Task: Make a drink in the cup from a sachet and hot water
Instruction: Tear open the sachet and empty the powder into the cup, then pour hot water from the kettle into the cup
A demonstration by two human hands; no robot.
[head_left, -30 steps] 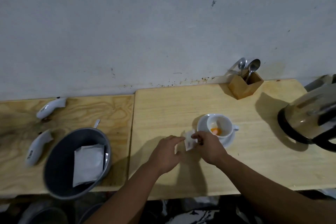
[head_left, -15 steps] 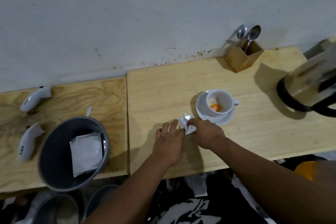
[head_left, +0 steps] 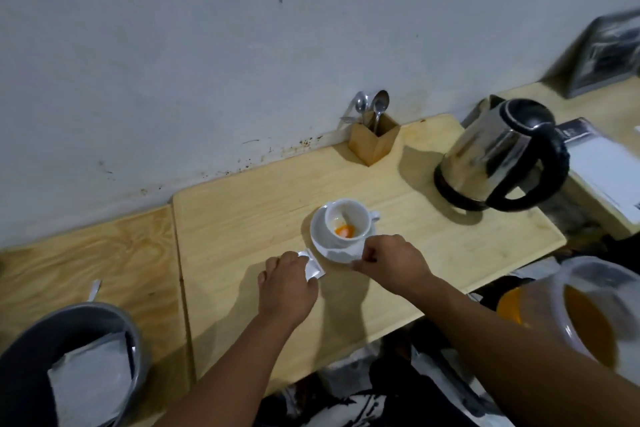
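Observation:
A white cup (head_left: 348, 218) stands on a white saucer (head_left: 320, 243) in the middle of the pale wooden table; orange powder (head_left: 344, 230) lies in the cup's bottom. My left hand (head_left: 287, 284) presses a small white sachet (head_left: 314, 268) against the table just left of the saucer, thumb and fingers on it. My right hand (head_left: 391, 258) hovers at the saucer's near edge with its fingers curled in; I see nothing sure in it. A steel kettle (head_left: 491, 156) with a black handle stands at the back right, apart from both hands.
A wooden holder (head_left: 374, 144) with spoons (head_left: 379, 106) stands against the wall behind the cup. A grey pot (head_left: 133, 340) holding a white packet (head_left: 93, 381) sits at the lower left. A clear jug (head_left: 588, 308) of orange liquid is at the lower right, below the table's edge.
My right hand has left the sachet and shifted right to the saucer's edge. My left hand keeps the sachet. The view has swung right, bringing the whole kettle and the jug into sight.

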